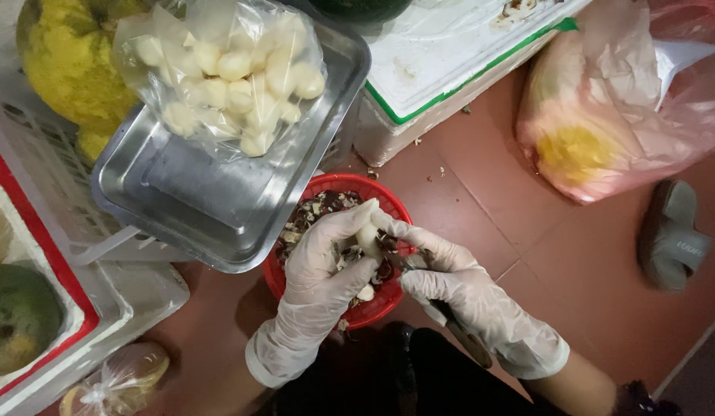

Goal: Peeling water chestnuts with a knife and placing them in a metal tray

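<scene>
Both my hands wear thin clear gloves and meet over a red plastic basket (392, 208) full of brown peelings. My left hand (324, 266) pinches a small pale peeled piece (367, 239) between thumb and fingers. My right hand (458, 289) grips a dark-handled knife (459, 333), its blade pointing toward the pale piece. Another pale piece (365, 293) lies in the basket under my hands.
A steel tray (219, 208) at upper left holds a clear bag of peeled pale pieces (226, 73). Yellow-green fruits (68, 65) sit in a white crate. A white foam box (442, 69), a pink plastic bag (612, 115) and a grey slipper (672, 235) rest on the brown tiled floor.
</scene>
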